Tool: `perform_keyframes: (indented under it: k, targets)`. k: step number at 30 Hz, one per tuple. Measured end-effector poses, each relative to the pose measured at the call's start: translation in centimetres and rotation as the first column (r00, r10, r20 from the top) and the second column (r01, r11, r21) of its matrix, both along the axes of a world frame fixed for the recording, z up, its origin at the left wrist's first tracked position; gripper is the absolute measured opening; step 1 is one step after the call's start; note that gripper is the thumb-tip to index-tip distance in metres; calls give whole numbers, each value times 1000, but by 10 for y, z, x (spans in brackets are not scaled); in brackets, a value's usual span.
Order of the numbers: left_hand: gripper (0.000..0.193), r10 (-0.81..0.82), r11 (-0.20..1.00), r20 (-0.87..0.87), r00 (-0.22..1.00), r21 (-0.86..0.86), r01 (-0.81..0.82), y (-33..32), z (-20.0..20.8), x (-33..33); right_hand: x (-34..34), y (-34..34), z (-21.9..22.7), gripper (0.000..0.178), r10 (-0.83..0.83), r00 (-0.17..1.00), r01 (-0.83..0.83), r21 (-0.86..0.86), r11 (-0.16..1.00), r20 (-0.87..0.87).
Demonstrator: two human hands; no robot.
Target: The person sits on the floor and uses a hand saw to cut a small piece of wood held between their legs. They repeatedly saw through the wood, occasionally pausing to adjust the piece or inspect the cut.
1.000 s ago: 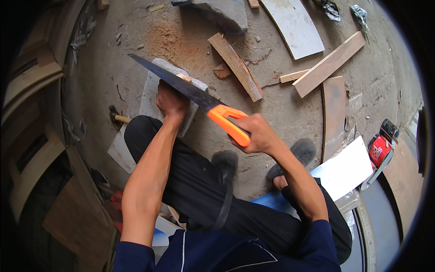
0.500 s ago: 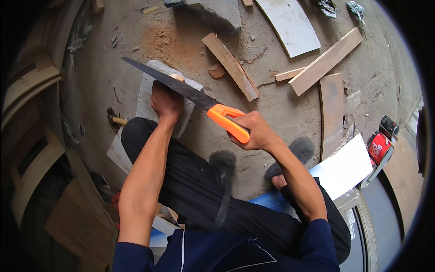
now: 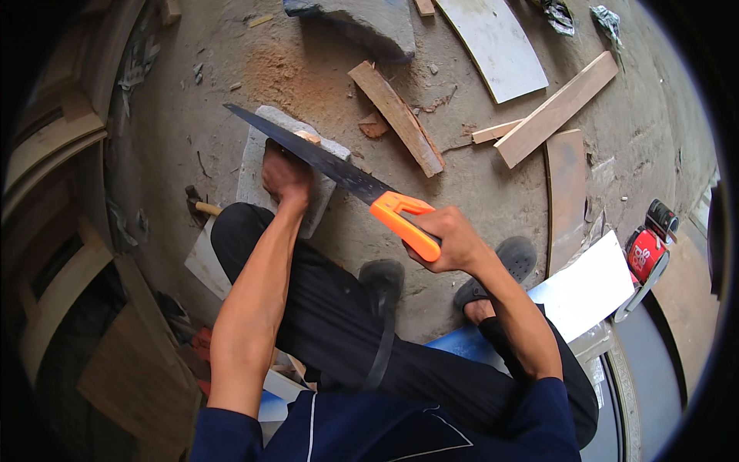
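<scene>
My right hand (image 3: pixel 446 237) is wrapped round the orange handle of a handsaw (image 3: pixel 336 168). Its dark blade slants up to the left, passing just beyond my left hand (image 3: pixel 285 175). That hand is closed over a grey stone block (image 3: pixel 254 165) on the ground, its fingers partly hidden by the blade. A pale end of a small piece of wood (image 3: pixel 308 137) shows past the blade, above the block; the rest of it is covered by hand and saw.
Sawdust (image 3: pixel 281 77) lies beyond the block, near a larger stone slab (image 3: pixel 358 27). Several boards are scattered to the right, including a rough plank (image 3: pixel 399 119) and a white panel (image 3: pixel 496 50). A hammer (image 3: pixel 202 206) lies left of my knee; a red can (image 3: pixel 643 252) stands far right.
My right hand has drawn the saw back toward the lower right, its blade sliding past my left hand. The left hand stays at the block. The whole view has shifted slightly.
</scene>
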State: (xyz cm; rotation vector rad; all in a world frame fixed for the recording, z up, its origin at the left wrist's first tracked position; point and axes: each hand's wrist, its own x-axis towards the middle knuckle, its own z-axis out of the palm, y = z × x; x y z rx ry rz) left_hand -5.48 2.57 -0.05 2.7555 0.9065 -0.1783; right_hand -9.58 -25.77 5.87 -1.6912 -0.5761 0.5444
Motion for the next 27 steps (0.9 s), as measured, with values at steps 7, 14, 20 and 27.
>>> perform_keyframes:
  k: [7, 14, 20, 27]
  targets:
    - [38, -13, 999, -78, 997, 45, 17, -7, 8, 3, 5, 3, -18, 12, 8, 998, -7, -30, 1000, 56]
    - [45, -65, 991, 58, 996, -112, 72, 2, 2, 2, 27, 48, -8, 13, -8, 995, 18, -99, 995, 101]
    - [42, -91, 995, -24, 996, 48, 92, -2, 5, 1, 2, 6, -14, 14, 7, 1000, -8, -21, 1000, -1]
    - [36, -147, 989, 31, 989, -33, 148, 0, 1, 3, 36, 60, -14, 12, -9, 992, 15, -44, 999, 129]
